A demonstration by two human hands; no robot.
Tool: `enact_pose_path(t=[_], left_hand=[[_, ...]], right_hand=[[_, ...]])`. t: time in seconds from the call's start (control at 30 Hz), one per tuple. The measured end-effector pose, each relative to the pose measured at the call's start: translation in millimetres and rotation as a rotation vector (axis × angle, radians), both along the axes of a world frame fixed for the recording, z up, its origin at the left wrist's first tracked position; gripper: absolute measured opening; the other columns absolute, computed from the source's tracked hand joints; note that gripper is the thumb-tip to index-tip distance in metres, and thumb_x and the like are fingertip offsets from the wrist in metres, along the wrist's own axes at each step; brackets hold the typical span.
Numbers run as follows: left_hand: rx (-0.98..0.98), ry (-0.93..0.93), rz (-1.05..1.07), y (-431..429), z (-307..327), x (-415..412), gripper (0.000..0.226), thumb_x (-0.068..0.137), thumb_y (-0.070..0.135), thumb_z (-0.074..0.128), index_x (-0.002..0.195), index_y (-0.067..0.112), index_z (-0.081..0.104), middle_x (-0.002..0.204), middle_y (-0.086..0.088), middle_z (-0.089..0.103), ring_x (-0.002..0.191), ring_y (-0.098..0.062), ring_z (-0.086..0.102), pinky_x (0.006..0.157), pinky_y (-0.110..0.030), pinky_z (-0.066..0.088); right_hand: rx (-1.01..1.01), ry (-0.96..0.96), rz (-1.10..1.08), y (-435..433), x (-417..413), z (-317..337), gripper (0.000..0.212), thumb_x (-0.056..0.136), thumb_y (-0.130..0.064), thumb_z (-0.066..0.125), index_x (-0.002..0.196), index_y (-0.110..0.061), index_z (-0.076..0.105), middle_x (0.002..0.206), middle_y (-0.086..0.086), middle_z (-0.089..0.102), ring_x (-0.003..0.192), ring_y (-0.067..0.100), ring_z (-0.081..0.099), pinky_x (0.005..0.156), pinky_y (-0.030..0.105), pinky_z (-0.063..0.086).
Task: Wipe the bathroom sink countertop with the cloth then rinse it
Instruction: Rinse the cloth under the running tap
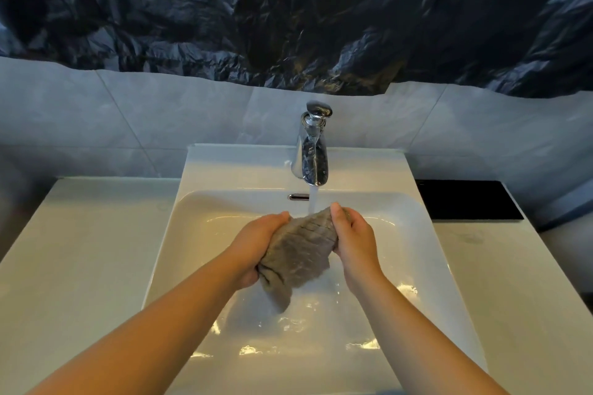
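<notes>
Looks down into a white sink [199, 234] set in a pale tabletop [80, 250]. Holds a wet grey cloth [298, 253] in both hands above the middle of the basin, clear of its floor. Grips the nearer, lower end of it with the left hand [256, 244], fingers curled under the bunched fabric, thumb lying along the top edge. Pinches the farther, upper end with the right hand [353, 234], thumb on top, fingers wrapped behind. Stretches the fabric at a slant between the two hands, with one loose corner hanging below the left one.

Catches a thin stream of water [313, 199] on the far edge of the fabric, just beside the right thumb. Shows a chrome tap [313, 151] straight behind the hands on the back rim, spout reaching over the basin. Shows a small metal overflow slot [298, 196] in the back wall of the basin, just left of the stream. Shows a shallow film of water [305, 324] glinting on the basin floor underneath.

Hides much of the near basin behind both forearms [167, 324], which reach in from the bottom corners. Shows a flat black panel [465, 199] at the right, beside the back corner of the basin. Shows grey wall tiles [128, 112] behind the tap, and crinkled dark plastic sheeting [288, 9] above them.
</notes>
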State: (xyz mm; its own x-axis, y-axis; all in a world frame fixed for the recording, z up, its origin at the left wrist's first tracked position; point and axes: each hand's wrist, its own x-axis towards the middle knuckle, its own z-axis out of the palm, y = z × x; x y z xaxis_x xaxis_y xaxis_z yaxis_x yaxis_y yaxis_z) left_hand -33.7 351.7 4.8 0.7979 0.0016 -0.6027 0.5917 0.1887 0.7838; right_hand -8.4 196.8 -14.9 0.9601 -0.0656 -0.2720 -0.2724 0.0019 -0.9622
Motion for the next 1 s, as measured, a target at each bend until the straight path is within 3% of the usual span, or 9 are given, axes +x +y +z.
enact_pose_path(t=[0.07,0.23,0.4,0.6,0.67,0.73,0.83,0.9,1.0], left_hand=[[0.046,-0.015,0.159,-7.0,-3.7,4.4,0.048,0.091,0.050,0.048,0.088,0.006,0.067,0.094,-0.021,0.071,0.086,-0.033,0.068,0.084,-0.043,0.054],[0.355,-0.091,0.174,-23.4,-6.0,8.9,0.064,0.092,0.063,0.028,0.087,0.014,0.069,0.087,-0.012,0.070,0.085,-0.030,0.067,0.086,-0.047,0.052],[0.229,-0.078,0.168,-38.7,-4.4,11.5,0.050,0.098,0.044,0.032,0.090,0.011,0.069,0.087,-0.014,0.072,0.085,-0.028,0.069,0.087,-0.048,0.054],[0.003,-0.068,0.138,-29.3,-0.7,3.5,0.046,0.098,0.041,0.040,0.087,0.005,0.066,0.084,-0.020,0.071,0.081,-0.033,0.069,0.086,-0.047,0.054],[-0.047,-0.059,0.168,-23.6,0.3,4.0,0.050,0.098,0.044,0.039,0.094,0.001,0.064,0.090,-0.022,0.072,0.087,-0.034,0.070,0.087,-0.046,0.054],[-0.106,-0.052,0.201,-17.7,0.2,6.4,0.055,0.098,0.046,0.038,0.098,-0.002,0.063,0.092,-0.023,0.071,0.088,-0.035,0.069,0.086,-0.046,0.054],[-0.158,-0.111,0.225,-13.2,-0.8,11.0,0.048,0.098,0.044,0.038,0.079,0.005,0.059,0.076,-0.020,0.066,0.076,-0.032,0.064,0.079,-0.041,0.053],[-0.118,-0.153,0.211,-9.4,-1.5,14.9,0.038,0.096,0.041,0.046,0.072,0.013,0.052,0.070,-0.012,0.056,0.071,-0.025,0.056,0.076,-0.039,0.049],[0.124,-0.170,0.143,6.2,-4.2,20.6,0.031,0.085,0.037,0.065,0.091,0.008,0.056,0.089,-0.013,0.063,0.081,-0.025,0.064,0.079,-0.041,0.054]], right_hand=[[-0.095,-0.051,-0.055,7.4,-5.3,-0.7,0.040,0.095,-0.045,0.047,0.082,-0.010,0.061,0.082,0.014,0.068,0.081,0.027,0.066,0.071,0.038,0.054],[-0.092,-0.116,-0.089,31.9,-12.6,7.0,0.043,0.096,-0.039,0.047,0.080,-0.003,0.062,0.080,0.020,0.065,0.074,0.028,0.062,0.069,0.041,0.053],[-0.159,-0.127,-0.161,41.4,-9.3,3.6,0.035,0.095,-0.033,0.051,0.073,-0.008,0.060,0.064,0.002,0.060,0.059,0.011,0.056,0.050,0.014,0.044],[-0.373,-0.024,-0.046,16.2,12.3,-13.7,0.041,0.096,-0.041,0.047,0.079,-0.008,0.065,0.075,0.006,0.064,0.075,0.021,0.062,0.066,0.031,0.048],[-0.187,0.098,0.017,5.9,12.6,-14.9,0.041,0.097,-0.046,0.042,0.087,-0.012,0.064,0.086,0.008,0.067,0.082,0.021,0.064,0.076,0.036,0.053],[0.206,0.290,0.135,0.2,5.4,-15.0,0.042,0.097,-0.049,0.038,0.108,-0.014,0.059,0.104,0.013,0.068,0.089,0.023,0.066,0.077,0.038,0.055],[0.431,0.426,0.245,-0.1,-13.0,-19.6,0.040,0.097,-0.044,0.041,0.122,-0.015,0.052,0.111,0.014,0.067,0.093,0.026,0.068,0.076,0.038,0.054],[0.305,0.385,0.348,3.5,-17.8,-26.8,0.039,0.099,-0.037,0.042,0.120,-0.010,0.060,0.112,0.013,0.069,0.099,0.027,0.067,0.081,0.041,0.055],[-0.024,0.313,0.361,7.2,-16.7,-25.4,0.038,0.095,-0.036,0.046,0.105,-0.007,0.068,0.096,0.013,0.072,0.087,0.031,0.069,0.081,0.044,0.055]])
